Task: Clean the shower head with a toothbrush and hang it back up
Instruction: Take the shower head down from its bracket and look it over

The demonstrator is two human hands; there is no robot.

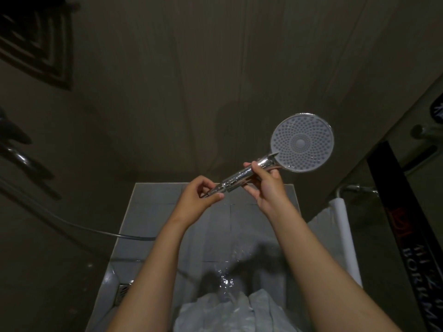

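A round shower head [302, 142] with a grey dotted spray face and a chrome handle is held up in front of the dark wall, face turned towards me. My right hand [266, 185] grips the chrome handle just below the head. My left hand [196, 200] pinches the handle's lower end, where the hose joins. The hose [100, 232] trails off to the left along the wall. No toothbrush is in view.
A chrome tap fitting [21, 159] is mounted on the left wall. Below lies a wet grey tiled floor [153, 219] with a drain [123, 289] at lower left. A white towel [340, 226] hangs on a rail at right, beside a glass door with a dark strip [407, 224].
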